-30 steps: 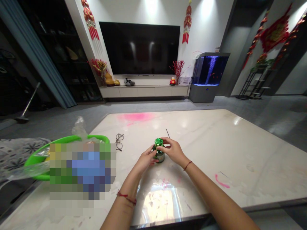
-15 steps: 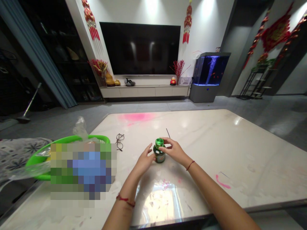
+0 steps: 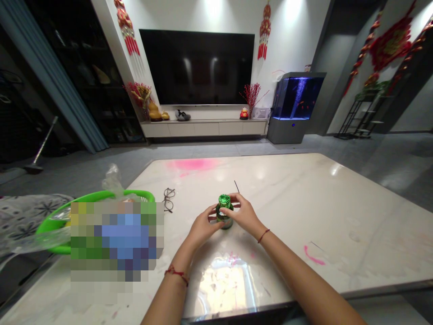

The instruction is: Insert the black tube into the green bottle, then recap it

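A small dark green jar (image 3: pixel 220 218) with a shiny green foil-like cap (image 3: pixel 224 200) stands upright on the white marble-look table (image 3: pixel 331 212). My left hand (image 3: pixel 203 224) is closed around the lower body of the jar, thumb in front and fingers at its left side. From the right, my right hand (image 3: pixel 244 211) grips the jar just below the cap. Its thumb lies across the front, and its fingers reach behind. Part of the jar's label is covered by my fingers.
Eyeglasses (image 3: pixel 168 200) lie left of the jar, and a thin black stick (image 3: pixel 237 186) lies beyond it. A green basket (image 3: pixel 91 197) with plastic bags stands at the table's left, partly pixelated. Pink stains (image 3: pixel 314 256) mark the tabletop. A fish tank (image 3: pixel 297 99) stands across the room.
My left hand has closed in on the jar's lower body. My right hand has slid from the cap down to just below it. The jar stays in place.
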The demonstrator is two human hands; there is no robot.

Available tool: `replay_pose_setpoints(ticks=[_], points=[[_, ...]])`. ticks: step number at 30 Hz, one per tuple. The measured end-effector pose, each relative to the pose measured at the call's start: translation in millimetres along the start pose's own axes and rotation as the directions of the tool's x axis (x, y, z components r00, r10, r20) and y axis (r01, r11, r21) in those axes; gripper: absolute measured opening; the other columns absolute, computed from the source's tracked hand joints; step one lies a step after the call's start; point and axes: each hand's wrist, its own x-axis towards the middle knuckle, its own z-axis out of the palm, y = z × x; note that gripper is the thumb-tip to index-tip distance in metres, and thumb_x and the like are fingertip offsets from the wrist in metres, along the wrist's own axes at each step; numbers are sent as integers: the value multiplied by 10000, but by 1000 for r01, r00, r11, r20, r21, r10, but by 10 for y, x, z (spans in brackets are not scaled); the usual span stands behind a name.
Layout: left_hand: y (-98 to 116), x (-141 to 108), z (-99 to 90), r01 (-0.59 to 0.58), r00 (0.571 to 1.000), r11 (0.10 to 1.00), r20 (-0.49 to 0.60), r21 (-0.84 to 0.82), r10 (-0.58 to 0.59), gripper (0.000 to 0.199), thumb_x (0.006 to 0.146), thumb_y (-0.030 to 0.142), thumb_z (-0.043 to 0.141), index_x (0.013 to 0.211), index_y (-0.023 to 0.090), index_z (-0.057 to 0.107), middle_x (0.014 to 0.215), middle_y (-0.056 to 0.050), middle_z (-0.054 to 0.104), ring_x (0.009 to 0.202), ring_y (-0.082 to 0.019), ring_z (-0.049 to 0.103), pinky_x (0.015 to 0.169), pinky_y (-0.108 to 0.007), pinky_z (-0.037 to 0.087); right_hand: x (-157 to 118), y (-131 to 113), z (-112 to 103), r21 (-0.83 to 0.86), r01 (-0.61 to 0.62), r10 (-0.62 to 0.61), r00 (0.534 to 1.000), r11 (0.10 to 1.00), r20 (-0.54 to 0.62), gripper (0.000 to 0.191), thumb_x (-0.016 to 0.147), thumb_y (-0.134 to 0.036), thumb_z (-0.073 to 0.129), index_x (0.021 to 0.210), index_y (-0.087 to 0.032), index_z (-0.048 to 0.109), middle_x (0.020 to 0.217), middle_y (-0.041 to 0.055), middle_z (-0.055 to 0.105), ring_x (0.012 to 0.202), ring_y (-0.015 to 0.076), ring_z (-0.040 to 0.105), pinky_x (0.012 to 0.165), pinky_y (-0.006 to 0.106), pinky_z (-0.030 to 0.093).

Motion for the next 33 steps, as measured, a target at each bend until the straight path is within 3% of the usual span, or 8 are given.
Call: replay_pose_setpoints(ticks=[7,18,23,33], points=[[-19,-6,0,24,999,1000,-26,12,-24,607,601,252,698,1179,205,515,1122,-103,605,924,-232,616,794,-367,500,-1,26,-8,-32,45,-46,998,998,-48,340,624,-311,688,925,-189,587,940,49,622,856,176,603,802,334,488],[-22,-10,10,8,1000,1000,-27,-22,-8,596,599,220,696,1169,199,521,1106,-99,617,947,-230,608,828,-370,484,-5,91,-73,165,-46,44,999,985,13,393,600,-290,706,948,-179,561,1012,71,610,910,190,618,841,338,503],[7,-21,11,7,1000,999,-20,-46,-8,584,591,225,699,1151,204,533,1103,-91,622,951,-232,606,840,-379,477,13,141,-87,239,-80,77,997,968,23,379,588,-310,716,910,-172,573,950,75,637,914,204,623,836,344,505],[-16,-30,12,18,1000,1000,-17,-13,-18,590,611,238,691,1173,213,514,1135,-91,603,925,-219,613,832,-367,477,39,208,-133,253,-24,5,997,967,77,308,637,-356,688,873,-168,624,993,84,624,913,192,618,847,351,506]])
